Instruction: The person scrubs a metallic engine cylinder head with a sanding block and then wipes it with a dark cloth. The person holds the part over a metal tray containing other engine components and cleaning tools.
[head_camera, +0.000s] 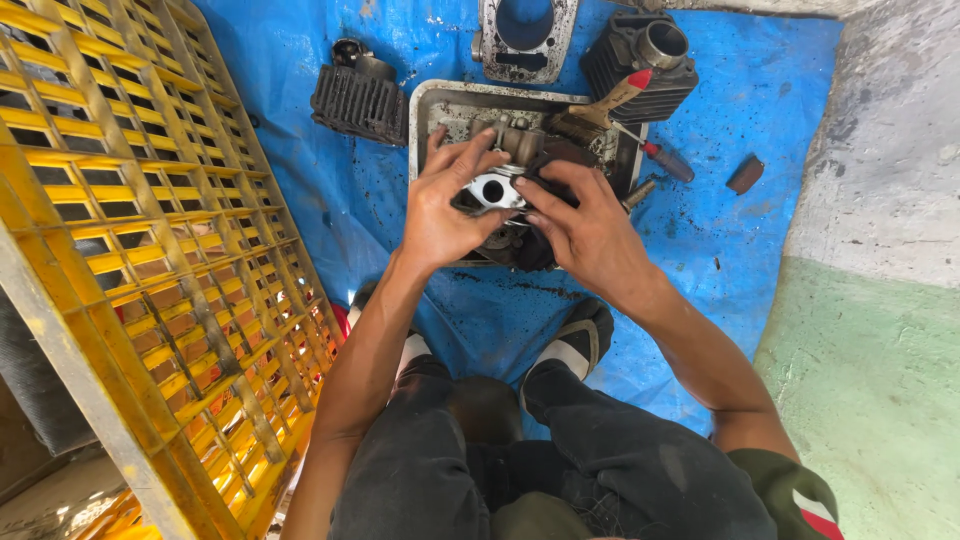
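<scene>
My left hand (440, 205) and my right hand (590, 230) both grip a small silver metal engine part (495, 190) with a round hole, held just above a dirty metal tray (430, 110). The right hand also presses a dark oily rag (545, 165) against the part. Both hands are smeared with grease. More greasy parts lie in the tray under my hands, partly hidden. A paintbrush (600, 110) with a wooden handle and red tip rests across the tray's far right corner.
A blue tarp (330, 200) covers the floor. On it lie a black finned cylinder head (358, 98), a finned cylinder (645, 55), a grey engine cover (525, 35) and a screwdriver (665, 160). Yellow plastic crates (130, 230) stand at left, a concrete wall (880, 200) at right.
</scene>
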